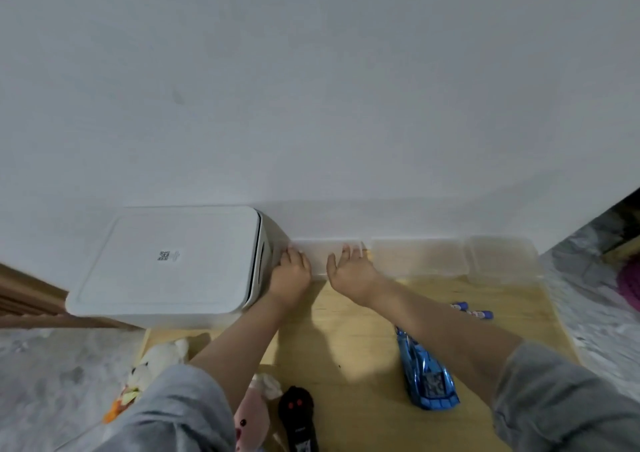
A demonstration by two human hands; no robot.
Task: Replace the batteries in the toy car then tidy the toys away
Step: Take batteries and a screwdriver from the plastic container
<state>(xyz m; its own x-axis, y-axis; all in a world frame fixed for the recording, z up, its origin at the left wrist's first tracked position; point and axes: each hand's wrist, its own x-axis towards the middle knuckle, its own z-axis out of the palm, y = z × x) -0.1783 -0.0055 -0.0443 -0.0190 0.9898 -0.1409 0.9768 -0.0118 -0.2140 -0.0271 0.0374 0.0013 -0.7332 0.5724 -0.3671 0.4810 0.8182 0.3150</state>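
The clear plastic container (317,257) by the wall was mostly hidden behind both hands and hard to make out against the white wall. The left hand (290,269) lay on its left end with fingers curled over the edge; whether it gripped was unclear. The right hand (349,266) was spread loosely at its right end. The shiny blue toy car (424,375) lay on the pale wooden board (346,340) under the right forearm, its long axis running toward the wall, nose end uncertain. Two blue-tipped batteries (472,310) lay beyond it. The black remote control (298,417) was cut off below.
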